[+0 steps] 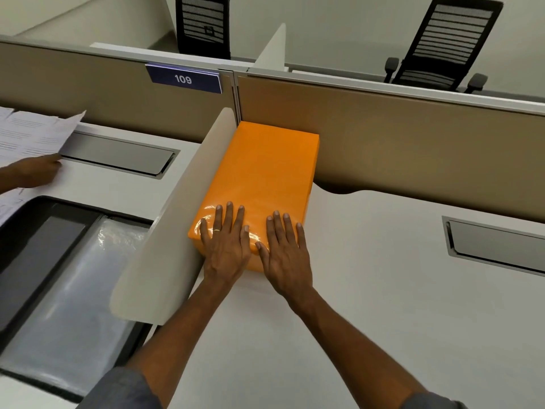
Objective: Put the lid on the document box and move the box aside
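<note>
An orange document box (265, 169) with its lid on lies on the white desk (368, 290), long side against the rounded white divider and far end near the tan partition. My left hand (225, 240) rests flat on the lid's near left corner, fingers spread, a ring on one finger. My right hand (284, 252) lies flat beside it over the near right corner, partly on the desk. Neither hand grips anything.
The white divider (174, 219) runs along the box's left side. Beyond it another person's hand (35, 171) holds papers (32, 134) above a dark tray with plastic sheeting (73, 290). A cable flap (495, 246) sits at the right; two office chairs stand behind the partition.
</note>
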Available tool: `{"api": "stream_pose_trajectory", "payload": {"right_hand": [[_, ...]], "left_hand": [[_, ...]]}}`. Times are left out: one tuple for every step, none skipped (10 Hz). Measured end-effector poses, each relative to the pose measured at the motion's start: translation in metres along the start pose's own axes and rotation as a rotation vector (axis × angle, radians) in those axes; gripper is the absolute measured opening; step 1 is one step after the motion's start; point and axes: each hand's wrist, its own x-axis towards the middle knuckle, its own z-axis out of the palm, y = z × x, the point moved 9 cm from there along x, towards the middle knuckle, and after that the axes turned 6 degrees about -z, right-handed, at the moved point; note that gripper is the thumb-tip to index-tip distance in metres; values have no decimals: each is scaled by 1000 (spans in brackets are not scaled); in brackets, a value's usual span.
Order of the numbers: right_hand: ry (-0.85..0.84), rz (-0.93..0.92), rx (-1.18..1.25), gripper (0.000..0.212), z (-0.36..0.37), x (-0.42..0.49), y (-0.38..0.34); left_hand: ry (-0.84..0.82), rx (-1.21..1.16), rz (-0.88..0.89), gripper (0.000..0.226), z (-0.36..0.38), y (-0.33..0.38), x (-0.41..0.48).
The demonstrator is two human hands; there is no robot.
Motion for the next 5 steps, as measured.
{"api": "stream_pose_trajectory", "payload": {"right_hand": [[-33,-4,6,70,-1,1,0],[-68,-25,32,70,-7,-2,0],[-49,-39,75,69,-25,-6,3],[38,9,62,66,-59,-33,35],[79,57,56,66,-78,-63,58]], "left_hand": [[-34,30,-5,61,0,-1,1],[-48,26,-4,64,-7,4,-2],[-29,-7,-1,66,-16,9,-6],[-3,-41,54,67,-31,34,-26],[13,-33,134,68,-38,65,-47]]}}
